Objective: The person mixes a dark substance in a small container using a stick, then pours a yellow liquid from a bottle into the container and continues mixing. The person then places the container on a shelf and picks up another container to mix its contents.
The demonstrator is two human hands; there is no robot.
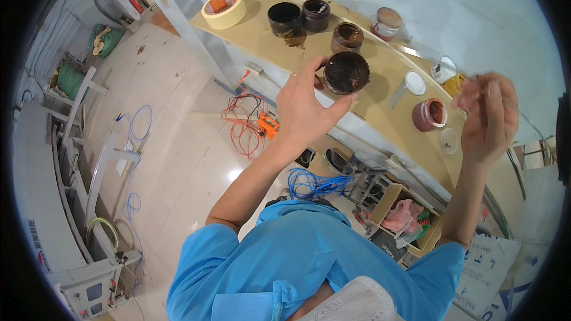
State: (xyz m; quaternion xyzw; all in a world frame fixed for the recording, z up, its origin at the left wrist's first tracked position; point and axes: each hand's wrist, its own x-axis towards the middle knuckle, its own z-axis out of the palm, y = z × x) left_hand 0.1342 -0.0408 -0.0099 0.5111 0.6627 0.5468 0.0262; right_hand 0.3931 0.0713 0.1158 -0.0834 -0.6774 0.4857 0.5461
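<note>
My left hand point(306, 104) is wrapped round a dark, stained jar point(347, 74), its open mouth facing up. It holds the jar at the front edge of a tan shelf point(262, 21). My right hand point(492, 116) is raised over the shelf's right end, fingers curled together and slightly blurred. Whatever it may pinch is too small or hidden to make out. Nearest to it are a yellow object point(455, 85), a white cup point(444, 69), a reddish-brown jar point(429, 114) and a clear round lid point(449, 141). A white lid point(415, 83) lies between the hands.
Behind the held jar stand a brown jar point(347, 38), a black cup point(285, 19), a dark jar point(315, 15) and a red-brown jar point(386, 23). A tape roll point(223, 10) lies at the left. Below are an orange tool point(269, 125), blue hose point(318, 183) and a carton point(383, 205).
</note>
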